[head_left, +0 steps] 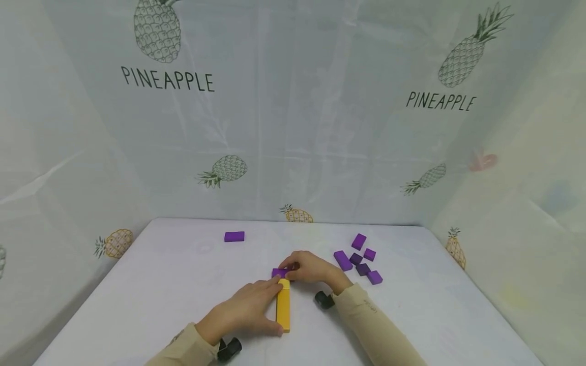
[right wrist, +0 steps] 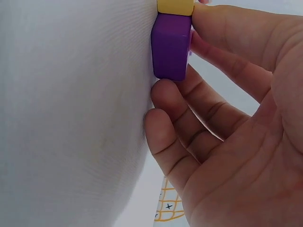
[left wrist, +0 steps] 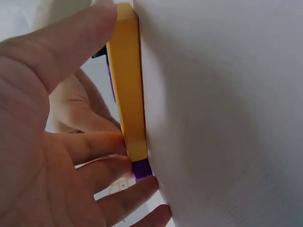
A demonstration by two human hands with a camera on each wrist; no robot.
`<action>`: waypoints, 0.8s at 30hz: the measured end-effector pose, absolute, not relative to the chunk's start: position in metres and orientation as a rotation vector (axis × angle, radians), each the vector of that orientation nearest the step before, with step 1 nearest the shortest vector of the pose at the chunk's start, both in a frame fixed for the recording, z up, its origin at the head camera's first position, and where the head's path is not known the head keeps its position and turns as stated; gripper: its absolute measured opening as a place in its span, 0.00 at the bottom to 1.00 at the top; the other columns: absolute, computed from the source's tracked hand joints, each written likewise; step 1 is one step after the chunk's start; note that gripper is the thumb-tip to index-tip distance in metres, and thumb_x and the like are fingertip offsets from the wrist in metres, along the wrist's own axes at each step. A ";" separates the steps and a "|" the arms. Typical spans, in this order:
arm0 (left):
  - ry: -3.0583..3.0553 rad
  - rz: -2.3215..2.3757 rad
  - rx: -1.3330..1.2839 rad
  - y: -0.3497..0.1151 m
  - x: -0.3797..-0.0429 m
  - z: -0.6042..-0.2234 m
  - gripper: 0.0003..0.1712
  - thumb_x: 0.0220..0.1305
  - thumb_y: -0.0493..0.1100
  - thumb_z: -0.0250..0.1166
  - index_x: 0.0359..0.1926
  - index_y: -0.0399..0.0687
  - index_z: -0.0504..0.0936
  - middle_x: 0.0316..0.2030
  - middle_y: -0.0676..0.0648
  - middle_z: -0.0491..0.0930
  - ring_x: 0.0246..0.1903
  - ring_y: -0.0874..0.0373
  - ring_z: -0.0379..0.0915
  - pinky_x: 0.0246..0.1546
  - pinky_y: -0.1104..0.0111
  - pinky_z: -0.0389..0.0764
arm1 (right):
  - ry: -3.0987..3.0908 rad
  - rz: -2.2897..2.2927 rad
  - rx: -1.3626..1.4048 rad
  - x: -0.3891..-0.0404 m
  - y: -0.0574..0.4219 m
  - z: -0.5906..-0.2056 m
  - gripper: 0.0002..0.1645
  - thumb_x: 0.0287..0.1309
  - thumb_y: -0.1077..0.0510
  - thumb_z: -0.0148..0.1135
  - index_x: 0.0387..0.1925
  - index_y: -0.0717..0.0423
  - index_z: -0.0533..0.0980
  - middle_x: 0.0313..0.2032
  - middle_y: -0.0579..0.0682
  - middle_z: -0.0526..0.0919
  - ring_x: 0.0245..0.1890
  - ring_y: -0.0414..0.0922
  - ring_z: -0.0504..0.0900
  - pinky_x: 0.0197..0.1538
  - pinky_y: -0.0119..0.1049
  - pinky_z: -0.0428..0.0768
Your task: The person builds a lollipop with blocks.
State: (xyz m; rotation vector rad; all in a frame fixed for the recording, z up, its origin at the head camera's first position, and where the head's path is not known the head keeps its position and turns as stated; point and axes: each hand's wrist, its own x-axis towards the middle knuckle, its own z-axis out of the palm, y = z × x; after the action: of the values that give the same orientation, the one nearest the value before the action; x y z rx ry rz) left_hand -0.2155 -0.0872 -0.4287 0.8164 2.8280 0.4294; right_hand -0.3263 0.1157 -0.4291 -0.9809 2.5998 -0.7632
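A long yellow block (head_left: 283,307) lies lengthwise in the middle of the table, with a short yellow block (head_left: 285,283) at its far end. A purple block (right wrist: 170,47) lies crosswise against that far end. My right hand (head_left: 311,267) pinches the purple block, its thumb at the yellow-purple seam and its fingertips behind. My left hand (head_left: 247,307) spreads along the left side of the yellow blocks. Its thumb touches the near end and its nearly straight fingers reach the far end, as the left wrist view (left wrist: 128,85) of the yellow side shows.
One purple block (head_left: 234,236) lies alone at the back left. Several purple blocks and cubes are scattered at the right, among them a longer block (head_left: 343,260) and a dark cube (head_left: 363,269). A pineapple-printed sheet (head_left: 293,127) hangs behind the white table (head_left: 183,269).
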 end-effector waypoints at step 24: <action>2.815 0.447 0.816 -0.087 -0.224 -0.429 0.57 0.38 0.77 0.68 0.66 0.51 0.67 0.70 0.49 0.60 0.63 0.49 0.62 0.62 0.49 0.64 | 2.676 -0.760 -0.970 -0.318 0.140 -0.423 0.22 0.54 0.53 0.67 0.53 0.48 0.79 0.40 0.41 0.80 0.39 0.41 0.75 0.42 0.32 0.77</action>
State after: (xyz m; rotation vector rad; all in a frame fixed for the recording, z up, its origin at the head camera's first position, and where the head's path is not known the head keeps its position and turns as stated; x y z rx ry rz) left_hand -0.2236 -0.0874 -0.4293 0.8156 2.8151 0.4468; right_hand -0.3176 0.1397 -0.4227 -0.9700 2.6758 -0.7605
